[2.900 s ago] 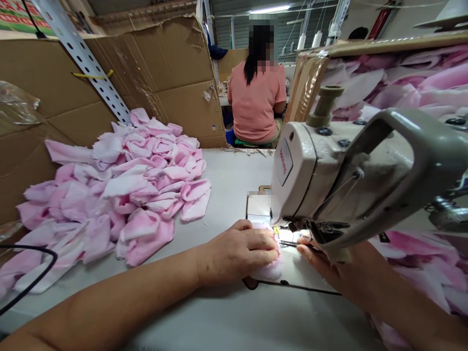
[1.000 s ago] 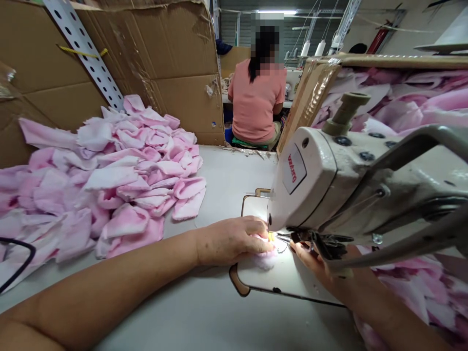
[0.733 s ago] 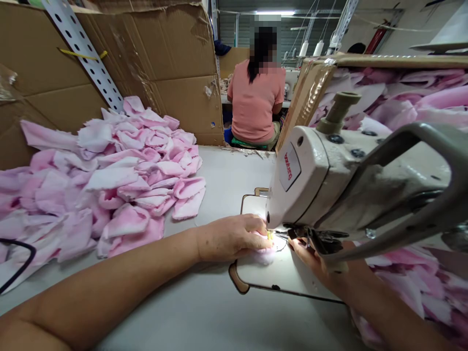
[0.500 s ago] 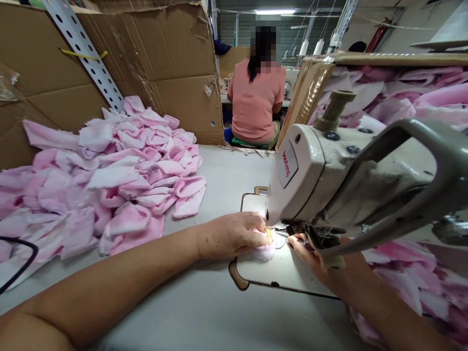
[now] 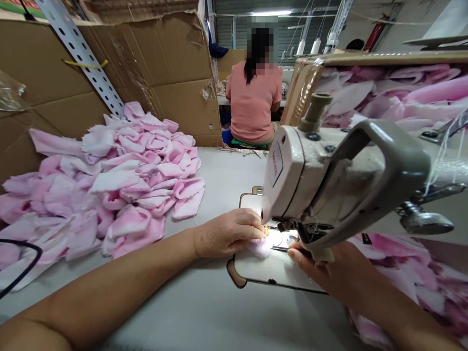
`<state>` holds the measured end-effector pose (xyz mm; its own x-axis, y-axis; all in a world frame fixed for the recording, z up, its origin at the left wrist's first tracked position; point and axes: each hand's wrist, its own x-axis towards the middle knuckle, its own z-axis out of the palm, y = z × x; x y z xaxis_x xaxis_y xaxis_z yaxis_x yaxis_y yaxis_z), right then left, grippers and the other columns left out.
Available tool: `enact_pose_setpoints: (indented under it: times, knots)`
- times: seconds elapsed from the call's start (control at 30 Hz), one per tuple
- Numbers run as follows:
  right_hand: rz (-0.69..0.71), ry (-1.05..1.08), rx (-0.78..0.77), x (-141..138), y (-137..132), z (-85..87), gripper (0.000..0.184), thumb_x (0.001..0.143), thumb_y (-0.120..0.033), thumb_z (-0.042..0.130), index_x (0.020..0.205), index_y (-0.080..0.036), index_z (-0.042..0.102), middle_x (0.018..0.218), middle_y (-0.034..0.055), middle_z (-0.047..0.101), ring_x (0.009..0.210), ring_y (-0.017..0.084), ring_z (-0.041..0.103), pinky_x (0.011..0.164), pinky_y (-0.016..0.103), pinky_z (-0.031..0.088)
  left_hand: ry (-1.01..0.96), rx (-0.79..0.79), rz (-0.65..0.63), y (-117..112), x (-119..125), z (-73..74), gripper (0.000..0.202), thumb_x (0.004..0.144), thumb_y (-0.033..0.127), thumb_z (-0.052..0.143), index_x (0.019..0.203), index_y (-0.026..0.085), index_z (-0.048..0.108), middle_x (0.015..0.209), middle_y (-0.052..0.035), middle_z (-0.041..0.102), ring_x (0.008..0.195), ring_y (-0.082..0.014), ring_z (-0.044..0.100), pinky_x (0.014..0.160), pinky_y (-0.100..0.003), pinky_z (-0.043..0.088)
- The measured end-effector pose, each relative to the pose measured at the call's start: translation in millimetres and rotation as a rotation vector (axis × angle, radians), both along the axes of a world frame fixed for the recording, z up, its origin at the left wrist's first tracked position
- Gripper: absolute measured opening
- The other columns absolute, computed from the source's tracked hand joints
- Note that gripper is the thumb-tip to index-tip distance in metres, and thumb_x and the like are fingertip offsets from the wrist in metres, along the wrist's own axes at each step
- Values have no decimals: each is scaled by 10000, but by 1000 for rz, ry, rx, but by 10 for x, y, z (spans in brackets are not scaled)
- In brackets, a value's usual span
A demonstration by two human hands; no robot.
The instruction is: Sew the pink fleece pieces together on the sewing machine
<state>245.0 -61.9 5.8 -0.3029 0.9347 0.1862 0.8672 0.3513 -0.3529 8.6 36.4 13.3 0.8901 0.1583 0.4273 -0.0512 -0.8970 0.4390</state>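
Pink and fluffy, the small plush piece lies on the bed plate beneath our left hand, whose bent fingers sit close together and press it down, its near end showing past the fingertips. With our right hand, partly hidden by the sewing machine, we pinch a slim dark metal tool, perhaps tweezers, its tip beside the plush. Red lettering marks the machine's nameplate, turned too far aside for us to read.

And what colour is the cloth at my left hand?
The cloth is pale pink, best seen in the head view.
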Motion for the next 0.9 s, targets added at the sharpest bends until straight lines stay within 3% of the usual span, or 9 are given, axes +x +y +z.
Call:
enact_pose_setpoints:
  times: [0.13,0.3,0.4,0.63,0.73,0.9]
  knots:
    - [35,3,-138,-52,23,-25,230,886,-269,429,780,-222,627,662,19,600,613,168,552,591,288,382,-20,-5,15,-3,1,17,297,991,221,325,883,129,587,840,-119,611,888,-189,547,779,-298,458]
    - [-38,-20,-128,-109,3,-67,247,880,-297,421,726,-228,600,618,3,531,578,160,499,548,278,328,3,71,39,-42,2,8,290,987,193,328,914,140,603,843,-106,629,885,-190,561,823,-331,465]
    - [-7,-34,-161,-99,-12,-73,277,884,-315,401,692,-226,581,608,4,530,567,161,505,533,276,322,48,158,60,-62,4,-15,251,972,165,361,961,156,612,858,-93,640,895,-183,559,856,-339,461]
    - [-88,-33,72,-97,-73,-234,304,900,-372,418,707,-232,608,586,9,560,563,169,544,560,282,373,84,276,82,-57,4,-64,132,911,148,519,990,159,624,917,-56,653,950,-180,529,950,-345,412]
    - [-98,-20,95,-86,-86,-259,321,896,-375,428,663,-234,599,553,2,547,527,161,537,527,272,377,102,295,99,-57,7,-99,133,915,162,515,979,177,630,897,-42,651,959,-177,534,971,-341,395]
    - [-46,8,66,23,-25,-286,213,851,-371,489,822,-254,665,644,31,608,557,185,576,477,275,391,121,321,147,-45,22,-150,173,933,181,483,1001,218,638,909,-32,645,961,-171,544,993,-347,374]
